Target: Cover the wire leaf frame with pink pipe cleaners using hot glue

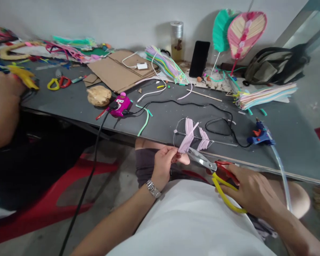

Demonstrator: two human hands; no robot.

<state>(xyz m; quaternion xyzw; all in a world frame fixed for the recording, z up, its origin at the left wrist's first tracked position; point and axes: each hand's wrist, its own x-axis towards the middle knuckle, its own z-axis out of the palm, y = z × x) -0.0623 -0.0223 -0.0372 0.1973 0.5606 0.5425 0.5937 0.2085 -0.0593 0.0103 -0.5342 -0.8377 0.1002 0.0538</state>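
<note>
— What's in your left hand (166, 161)?

— You're pinching a pink strip (187, 137) tied across a wire frame (177, 132), your fingers closed firmly on it. The frame sits just past the edge of the grey table (296, 160).

— And your right hand (252, 190)?

— It's curled through the yellow-and-red handles of the scissors (202, 160), with the blades closed and their tips just beside the strip.

— Any advice?

— Pinch close to where the blades meet the strip, and keep them square to it.
</note>
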